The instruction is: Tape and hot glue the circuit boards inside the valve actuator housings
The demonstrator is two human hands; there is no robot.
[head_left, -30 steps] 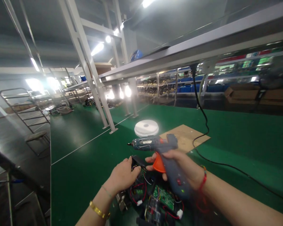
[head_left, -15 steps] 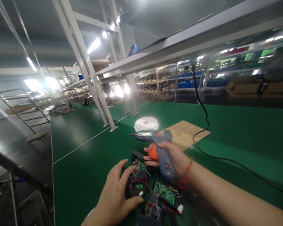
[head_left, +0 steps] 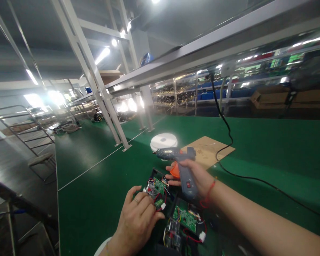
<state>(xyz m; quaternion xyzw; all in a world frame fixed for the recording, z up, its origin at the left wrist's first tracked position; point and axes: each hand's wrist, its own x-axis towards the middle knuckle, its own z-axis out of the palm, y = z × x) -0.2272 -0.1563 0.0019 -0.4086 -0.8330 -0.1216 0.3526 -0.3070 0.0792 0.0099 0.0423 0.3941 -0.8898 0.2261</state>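
My right hand (head_left: 200, 176) is wrapped round the handle of a grey hot glue gun (head_left: 188, 177) with an orange trigger. Its nozzle points left, over the green tabletop (head_left: 96, 185). Below and left of the gun, my left hand (head_left: 141, 215) grips the near-left edge of a black open housing (head_left: 157, 172) that holds a green circuit board, red wires and a white connector. Part of this housing is hidden behind my fingers. A second open housing with a green circuit board (head_left: 185, 217) and a clear plastic part lies nearer to me, under the glue gun.
Behind the gun are a white reel (head_left: 164, 139) and a flat brown cardboard sheet (head_left: 206, 151). A black cable (head_left: 225, 124) hangs down and runs across the table to the right. White shelf posts (head_left: 106, 96) stand at the left; a shelf beam (head_left: 202, 39) crosses above.
My left hand has closed from a spread pose onto the upper housing, which sits more plainly in view. The glue gun has shifted slightly, still in my right hand. The camera view has turned a little.
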